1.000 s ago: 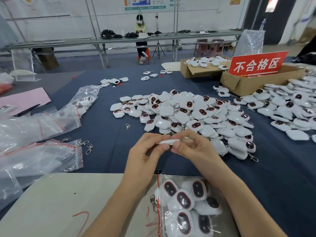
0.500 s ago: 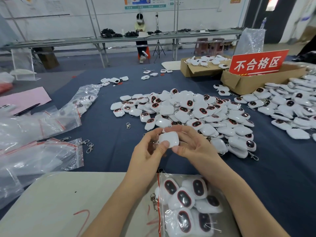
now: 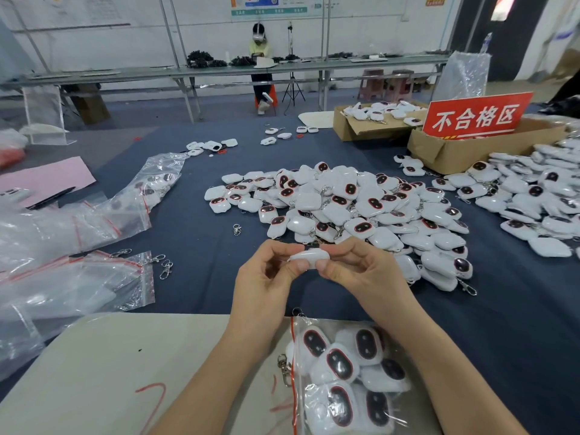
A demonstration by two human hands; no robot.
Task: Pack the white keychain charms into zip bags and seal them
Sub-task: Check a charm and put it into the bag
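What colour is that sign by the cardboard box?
The sign is red with white characters; head view.

Single head-worn wide-angle view, facing forward-down, close above hands (image 3: 310, 277), table (image 3: 204, 246) stretching ahead.

The white charm (image 3: 309, 256) pinched between the left hand (image 3: 266, 277) and the right hand (image 3: 361, 271) shows only its edge. Its dark face does not show, and the fingertips cover both ends. The filled zip bag (image 3: 294, 412) at the near side is cut by the bottom edge, and the right forearm covers its right part. The pile of charms (image 3: 533, 202) at the right runs out of the picture. The empty bags (image 3: 62, 277) at the left are blurred and cut off. The red sign (image 3: 475, 116) hides most of the inside of the cardboard box (image 3: 464, 155). The text on the far poster (image 3: 273, 4) is too small to read.
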